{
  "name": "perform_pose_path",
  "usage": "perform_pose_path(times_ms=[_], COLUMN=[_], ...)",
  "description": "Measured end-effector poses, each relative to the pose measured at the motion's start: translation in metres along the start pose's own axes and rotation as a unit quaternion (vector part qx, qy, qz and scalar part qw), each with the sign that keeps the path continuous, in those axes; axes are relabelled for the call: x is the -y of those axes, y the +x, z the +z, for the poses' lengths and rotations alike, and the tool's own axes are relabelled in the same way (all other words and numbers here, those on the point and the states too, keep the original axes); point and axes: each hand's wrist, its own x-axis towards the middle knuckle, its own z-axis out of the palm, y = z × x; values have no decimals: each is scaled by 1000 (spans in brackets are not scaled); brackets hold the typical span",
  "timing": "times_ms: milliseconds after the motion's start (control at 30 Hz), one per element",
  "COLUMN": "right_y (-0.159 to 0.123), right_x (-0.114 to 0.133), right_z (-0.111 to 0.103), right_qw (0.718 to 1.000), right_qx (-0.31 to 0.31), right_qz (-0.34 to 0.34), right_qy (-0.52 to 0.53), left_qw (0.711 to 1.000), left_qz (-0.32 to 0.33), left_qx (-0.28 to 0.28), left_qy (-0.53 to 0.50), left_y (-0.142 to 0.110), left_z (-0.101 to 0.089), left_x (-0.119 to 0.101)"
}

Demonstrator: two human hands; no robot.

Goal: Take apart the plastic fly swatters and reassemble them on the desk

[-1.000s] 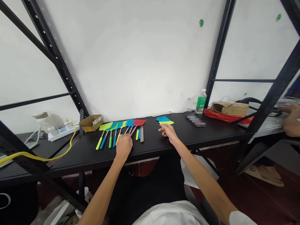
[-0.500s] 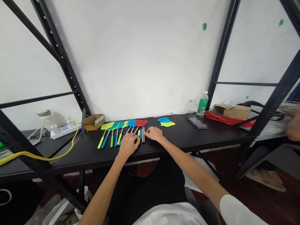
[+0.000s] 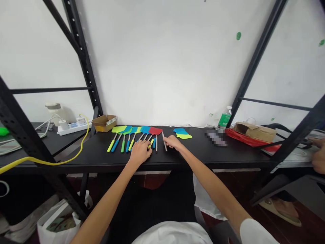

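My right hand [image 3: 173, 142] pinches a thin silver metal rod [image 3: 164, 141], tilted and apart from the other parts. A second metal rod [image 3: 156, 144] lies on the desk to its left, beside a short blue handle [image 3: 154, 143]. My left hand [image 3: 140, 151] is closed with thumb and forefinger on a yellow-green handle [image 3: 151, 143], partly covered by the fingers. Left of it several fly swatters lie in an overlapping row, among them a red-headed fly swatter [image 3: 155, 131] whose lower part the left hand hides. A loose blue swatter head [image 3: 180, 131] overlaps a yellow-green swatter head [image 3: 184, 136].
An open cardboard box [image 3: 104, 123] stands at the desk's back left. To the right are a water bottle [image 3: 224, 118], a blurred patch and a torn carton [image 3: 254, 131] on red plastic. A yellow cable [image 3: 81, 145] hangs at left. Another person's hand [image 3: 318, 156] shows far right.
My right hand came left from near the loose swatter heads, took one metal rod and drew it right, away from the other. My left hand shifted from the red swatter's handle to the yellow-green handle.
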Motion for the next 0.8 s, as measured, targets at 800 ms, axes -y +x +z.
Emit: perform_pose_path(times_ms=[800], right_y=[-50], right_x=[-34], right_z=[-53], right_qw=[943], right_qx=[-41], right_qz=[-33], right_qy=[329], left_qw=[994], left_qz=[-78], left_qx=[-42], left_qy=[61], left_y=[-5], left_z=[1], left_x=[0])
